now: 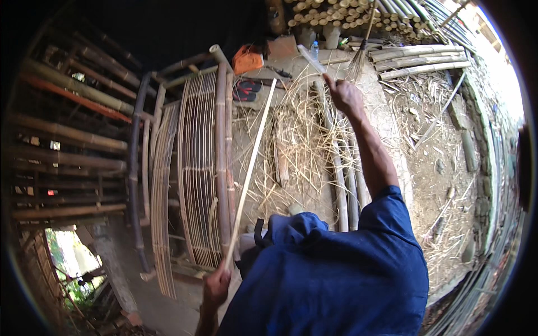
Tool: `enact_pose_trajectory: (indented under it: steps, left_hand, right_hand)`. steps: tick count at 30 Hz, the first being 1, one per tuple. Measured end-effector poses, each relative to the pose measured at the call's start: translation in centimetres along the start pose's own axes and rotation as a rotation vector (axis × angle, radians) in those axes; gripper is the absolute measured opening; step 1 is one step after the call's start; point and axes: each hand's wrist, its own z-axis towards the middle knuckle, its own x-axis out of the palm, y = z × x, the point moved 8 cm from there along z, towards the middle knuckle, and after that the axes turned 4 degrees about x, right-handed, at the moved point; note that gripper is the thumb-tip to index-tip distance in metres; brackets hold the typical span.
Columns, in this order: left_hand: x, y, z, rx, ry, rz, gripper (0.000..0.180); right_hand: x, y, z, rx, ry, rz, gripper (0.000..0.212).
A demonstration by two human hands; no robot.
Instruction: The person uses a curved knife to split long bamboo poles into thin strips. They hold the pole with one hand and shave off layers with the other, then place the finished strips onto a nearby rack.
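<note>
My left hand [217, 285], low in the picture beside my body, is closed round the lower end of a long, pale bamboo strip [250, 163]. The strip slants up and away, its far end in the air near the middle. My right hand [347, 97] is stretched far forward, wrapped round the handle of a knife [311, 59]. Its long, light blade points away and to the left, apart from the strip. My fingers cover most of the handle. Beneath the strip and my right arm, thin bamboo shavings [305, 151] lie tangled over the ground.
On the left stands a bamboo bench [199, 129] with a slatted panel [162, 196] beside it. Sandals [245, 91], an orange bag [247, 59] and a bottle [314, 50] sit farther off. Bamboo poles [339, 179] lie under my right arm. Cut bamboo [347, 14] is stacked at the back.
</note>
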Motion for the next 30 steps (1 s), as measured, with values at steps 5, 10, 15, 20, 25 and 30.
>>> enact_pose_trajectory:
  steps: [5,10,15,20,25,30]
  left_hand:
    - [-2.2,0.1,8.3,0.004,-0.012,0.053,0.039]
    - [-5.9,5.4,6.8,0.122,0.001,-0.013,0.038]
    - [-11.5,10.5,2.7,0.245,-0.042,-0.057,0.036]
    - [-20.8,14.0,-1.1,0.222,-0.010,-0.055,0.031]
    - [-32.5,23.2,-6.8,0.016,-0.160,0.138,0.051]
    - [-53.0,19.7,-1.2,0.123,-0.899,0.217,0.053]
  right_hand:
    - [11.0,15.8,-19.5,-0.547,0.532,-0.256,0.073]
    - [15.8,16.1,-15.0,-0.394,0.339,-0.204,0.074]
    - [12.5,20.0,-9.1,-0.330,0.185,-0.389,0.080]
    - [9.8,15.8,-2.1,0.186,0.002,-0.357,0.078]
    - [5.7,14.3,-1.6,0.341,-0.013,0.098,0.086]
    - [17.8,32.2,-16.1,0.199,0.474,0.504,0.028]
